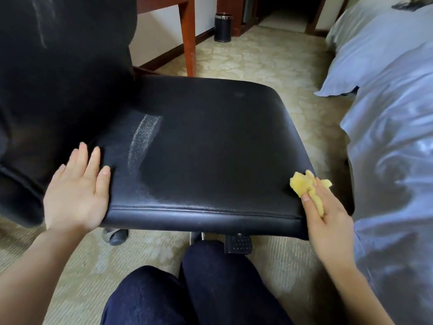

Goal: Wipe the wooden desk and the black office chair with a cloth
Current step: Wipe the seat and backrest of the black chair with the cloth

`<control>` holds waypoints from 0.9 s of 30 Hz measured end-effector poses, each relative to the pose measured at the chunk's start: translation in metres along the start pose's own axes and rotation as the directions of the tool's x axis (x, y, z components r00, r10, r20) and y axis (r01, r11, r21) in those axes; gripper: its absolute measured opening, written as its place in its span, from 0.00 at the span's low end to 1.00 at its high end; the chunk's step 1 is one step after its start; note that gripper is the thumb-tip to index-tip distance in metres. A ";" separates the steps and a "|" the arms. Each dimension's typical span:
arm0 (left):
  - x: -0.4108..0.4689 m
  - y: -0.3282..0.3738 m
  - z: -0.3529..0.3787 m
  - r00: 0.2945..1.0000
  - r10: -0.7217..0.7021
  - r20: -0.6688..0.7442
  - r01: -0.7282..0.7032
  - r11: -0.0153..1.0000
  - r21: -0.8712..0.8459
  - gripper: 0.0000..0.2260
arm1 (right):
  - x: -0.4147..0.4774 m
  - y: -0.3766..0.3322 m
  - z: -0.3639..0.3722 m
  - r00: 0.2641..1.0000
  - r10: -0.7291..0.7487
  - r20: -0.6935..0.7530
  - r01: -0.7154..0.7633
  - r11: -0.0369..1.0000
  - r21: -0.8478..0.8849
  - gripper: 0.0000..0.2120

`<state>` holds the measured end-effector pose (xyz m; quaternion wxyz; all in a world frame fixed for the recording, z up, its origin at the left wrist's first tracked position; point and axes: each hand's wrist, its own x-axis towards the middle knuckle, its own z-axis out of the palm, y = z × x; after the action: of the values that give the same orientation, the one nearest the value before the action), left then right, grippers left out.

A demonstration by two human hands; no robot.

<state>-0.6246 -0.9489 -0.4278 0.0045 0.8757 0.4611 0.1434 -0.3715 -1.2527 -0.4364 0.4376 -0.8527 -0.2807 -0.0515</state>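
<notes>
The black office chair's seat [210,148] fills the middle of the view, with its backrest [58,78] at the left. A pale wiped streak shows on the seat's left part. My left hand [77,191] lies flat with straight fingers against the seat's near left corner. My right hand [328,214] holds a crumpled yellow cloth [304,184] at the seat's near right corner, the cloth touching the leather. A leg of the wooden desk [188,36] stands behind the chair.
A bed with pale blue bedding [386,113] runs along the right, close to the chair. A black waste bin [223,27] stands on the patterned carpet by the far wall. My knees in dark trousers [199,289] are below the seat. A chair caster [116,235] shows underneath.
</notes>
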 end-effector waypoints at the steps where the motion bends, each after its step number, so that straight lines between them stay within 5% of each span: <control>1: 0.000 0.001 0.000 1.000 -0.001 -0.001 0.001 1.000 -0.009 0.33 | 0.004 0.001 -0.001 0.999 0.052 0.014 -0.052 0.999 0.008 0.19; 4: -0.001 0.005 -0.001 0.998 -0.051 -0.048 0.048 0.997 -0.065 0.31 | 0.020 -0.008 0.004 0.995 0.081 0.066 -0.074 0.991 -0.107 0.20; 11: -0.004 0.011 -0.001 0.996 -0.057 -0.062 0.054 0.997 -0.048 0.30 | 0.074 -0.058 0.051 0.898 -0.072 0.434 0.304 0.815 -0.494 0.22; 20: -0.006 0.010 -0.003 0.995 -0.073 -0.062 0.071 0.997 -0.029 0.25 | 0.149 -0.137 0.166 0.633 -0.192 0.750 0.617 0.710 -0.339 0.24; 27: -0.006 0.011 -0.003 0.995 -0.065 -0.079 0.064 0.998 -0.008 0.33 | 0.178 -0.181 0.233 0.601 -0.253 0.758 0.619 0.747 -0.242 0.23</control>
<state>-0.6201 -0.9604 -0.4254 -0.0066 0.8539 0.4886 0.1790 -0.3542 -0.9122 -0.3897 0.0471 -0.7894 -0.6056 0.0883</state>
